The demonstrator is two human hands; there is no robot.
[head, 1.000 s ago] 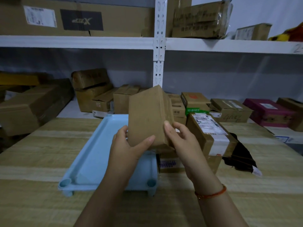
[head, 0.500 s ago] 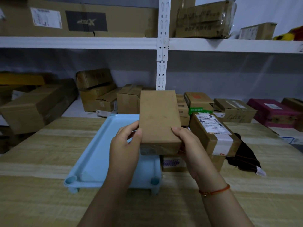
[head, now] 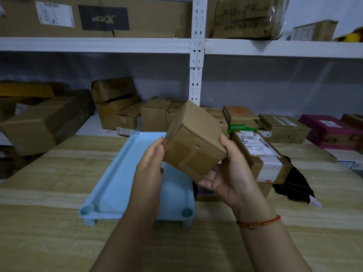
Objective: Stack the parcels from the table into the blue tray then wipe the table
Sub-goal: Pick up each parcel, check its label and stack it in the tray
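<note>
- The wooden table (head: 49,193) fills the lower view; behind it, white shelving (head: 196,75) carries many cardboard boxes.
- The blue tray (head: 121,173) lies on the table left of centre, its long side running away from the person.
- A labelled parcel (head: 259,154) sits tilted on top of another parcel (head: 206,193), just right of the tray.
- A dark cloth (head: 294,183) lies on the table, touching the right side of that stack.
- A plain brown parcel (head: 194,142) is held tilted in the air above the tray's right edge.
- The right hand (head: 229,177) cups it from below, thumb up its right side.
- The left hand (head: 151,163) grips its left edge; its fingers seem to wrap behind, though they are hidden.
</note>
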